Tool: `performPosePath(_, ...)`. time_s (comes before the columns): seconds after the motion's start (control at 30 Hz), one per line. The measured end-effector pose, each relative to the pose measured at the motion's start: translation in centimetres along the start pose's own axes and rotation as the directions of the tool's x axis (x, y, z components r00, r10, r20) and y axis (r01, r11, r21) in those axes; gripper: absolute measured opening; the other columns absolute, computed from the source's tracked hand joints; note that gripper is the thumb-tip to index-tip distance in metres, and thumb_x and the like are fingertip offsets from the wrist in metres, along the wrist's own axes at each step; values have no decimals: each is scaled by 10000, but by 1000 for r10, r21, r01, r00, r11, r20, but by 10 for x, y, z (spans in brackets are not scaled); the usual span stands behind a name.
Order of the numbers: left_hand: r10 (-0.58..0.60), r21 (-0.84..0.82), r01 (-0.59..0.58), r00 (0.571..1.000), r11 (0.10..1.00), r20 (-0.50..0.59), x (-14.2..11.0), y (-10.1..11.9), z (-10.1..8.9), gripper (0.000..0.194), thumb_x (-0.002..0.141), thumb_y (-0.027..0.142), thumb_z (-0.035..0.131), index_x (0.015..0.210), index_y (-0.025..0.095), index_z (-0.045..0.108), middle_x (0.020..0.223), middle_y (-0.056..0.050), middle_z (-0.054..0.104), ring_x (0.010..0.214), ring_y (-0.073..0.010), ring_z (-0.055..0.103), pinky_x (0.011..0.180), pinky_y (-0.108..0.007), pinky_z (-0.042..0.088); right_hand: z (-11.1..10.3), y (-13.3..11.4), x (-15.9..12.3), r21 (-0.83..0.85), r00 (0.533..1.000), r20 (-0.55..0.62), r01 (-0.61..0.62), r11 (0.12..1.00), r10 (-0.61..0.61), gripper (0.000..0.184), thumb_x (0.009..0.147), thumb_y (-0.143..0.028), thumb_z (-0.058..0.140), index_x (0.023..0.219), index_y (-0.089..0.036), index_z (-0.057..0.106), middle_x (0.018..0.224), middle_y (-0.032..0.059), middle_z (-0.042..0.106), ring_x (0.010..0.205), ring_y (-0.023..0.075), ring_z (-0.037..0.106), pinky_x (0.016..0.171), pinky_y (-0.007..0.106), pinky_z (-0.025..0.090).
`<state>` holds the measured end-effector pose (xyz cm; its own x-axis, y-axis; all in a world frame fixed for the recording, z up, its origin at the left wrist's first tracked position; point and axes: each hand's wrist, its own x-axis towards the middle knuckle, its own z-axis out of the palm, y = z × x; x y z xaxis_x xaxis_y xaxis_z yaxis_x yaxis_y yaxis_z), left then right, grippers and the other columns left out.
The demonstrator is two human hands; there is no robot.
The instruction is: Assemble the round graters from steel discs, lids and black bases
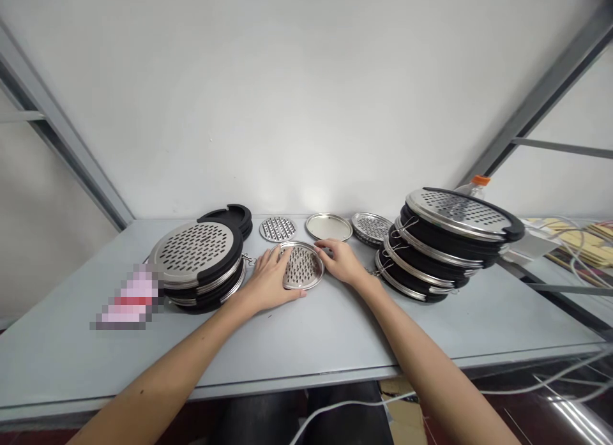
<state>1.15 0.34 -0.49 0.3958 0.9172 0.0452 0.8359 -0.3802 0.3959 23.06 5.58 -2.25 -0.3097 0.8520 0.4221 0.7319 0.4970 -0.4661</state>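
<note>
Metal grater disc [303, 269] sits between spread left hand [272, 282] and right hand [342, 261] pinching it.

Bench [311, 343]: grater plate [304, 274] central, between left hand [272, 279] and right hand [341, 261]. Behind plate, left to right: loose disc [278, 229], shallow dish [329, 227], disc pile [371, 228]. Left of plate: near stack [196, 256]; ring pile [243, 219] just behind it. Right of plate: second stack [431, 241]; bottle [476, 191] behind. Wall [306, 100] behind bench.
</note>
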Motion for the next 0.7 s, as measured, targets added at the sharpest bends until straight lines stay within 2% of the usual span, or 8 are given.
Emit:
performPosePath(0.2, 8, -10, -8, 1000, 1000, 16, -1, -1, 1, 994, 704, 622, 623, 1482, 229, 147, 1546, -125, 158, 1413, -367, 126, 1119, -515, 175, -1, 9, 2, 25, 981, -182, -62, 998, 66, 163, 853, -270, 509, 883, -178, 640, 873, 67, 693, 826, 205, 630, 747, 315, 471)
performPosePath(0.33, -14, 18, 14, 999, 1000, 33, 0, -3, 4, 1014, 706, 655, 597, 1490, 213, 128, 1552, -134, 135, 1417, -381, 98, 1123, -516, 161, -4, 12, 3, 14, 970, -225, -93, 996, 94, 191, 866, -260, 468, 895, -176, 637, 882, 75, 687, 833, 216, 625, 764, 337, 470)
performPosePath(0.43, -16, 28, 15, 999, 1000, 37, 0, -4, 5, 1020, 707, 670, 585, 1492, 210, 122, 1554, -140, 124, 1418, -383, 87, 1122, -520, 156, -4, 14, 4, -55, 953, -290, -106, 993, 86, 236, 868, -274, 460, 972, -158, 637, 1024, 118, 646, 973, 245, 586, 857, 365, 455)
performPosePath(0.5, -7, 26, 6, 999, 1000, 35, 0, -5, 5, 1009, 713, 668, 581, 1490, 208, 131, 1552, -143, 134, 1420, -377, 83, 1122, -522, 155, -3, 17, 4, -145, 935, -340, -154, 977, 97, 295, 855, -297, 482, 1053, -132, 625, 1153, 161, 582, 1100, 284, 519, 955, 407, 404)
performPosePath(0.6, -11, 12, 11, 999, 1000, 36, 0, -5, 6, 1001, 710, 669, 586, 1488, 225, 139, 1553, -136, 141, 1422, -373, 80, 1123, -520, 152, -2, 23, 4, -278, 918, -353, -285, 918, 178, 428, 839, -346, 499, 1178, -92, 565, 1291, 215, 477, 1226, 341, 407, 1028, 476, 318)
performPosePath(0.7, -28, -5, 28, 999, 1000, 45, 0, -5, 6, 1005, 702, 682, 587, 1486, 239, 140, 1561, -134, 115, 1422, -383, 63, 1122, -529, 145, 1, 29, 4, -342, 902, -329, -391, 854, 281, 513, 851, -390, 475, 1242, -59, 496, 1375, 243, 393, 1306, 368, 304, 1053, 500, 263)
